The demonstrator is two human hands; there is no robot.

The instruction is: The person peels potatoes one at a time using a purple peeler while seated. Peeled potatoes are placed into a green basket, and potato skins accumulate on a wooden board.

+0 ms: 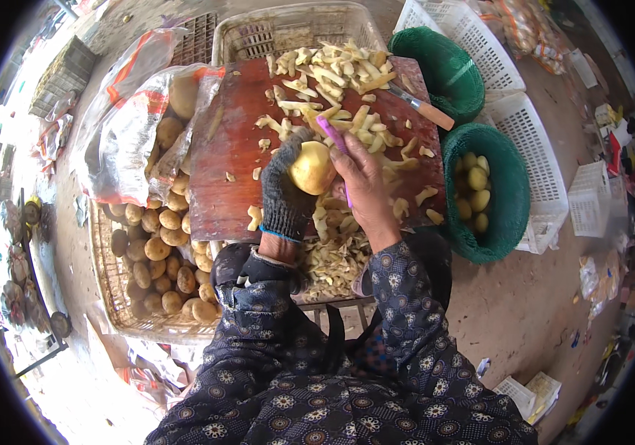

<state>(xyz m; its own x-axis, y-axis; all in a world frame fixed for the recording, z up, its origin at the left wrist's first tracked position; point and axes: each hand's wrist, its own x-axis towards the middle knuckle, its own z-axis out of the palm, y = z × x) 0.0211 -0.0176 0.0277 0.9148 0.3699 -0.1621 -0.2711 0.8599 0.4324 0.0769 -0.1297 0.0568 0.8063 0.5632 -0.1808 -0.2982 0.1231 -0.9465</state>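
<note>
In a dark knitted glove, my left hand point(288, 189) grips a mostly peeled yellow potato point(313, 168). My bare right hand point(363, 181) holds a purple-handled peeler point(331, 133) close against the potato's right side; its blade is hard to make out. Both hands are above a reddish-brown wooden board point(228, 167). Potato peelings point(340, 72) are heaped at the board's far side and scattered over its middle and right. A knife with a wooden handle point(434, 114) rests at the far right edge of the board, its blade among the peelings.
At left, a plastic crate point(103, 278) holds many unpeeled potatoes point(157, 248), beside a woven sack point(123, 150) of more. Peeled potatoes lie in a green mesh-lined basket point(509, 222) at right; another green basket point(406, 44) stands behind it. Peelings point(331, 267) are piled below the board's near edge.
</note>
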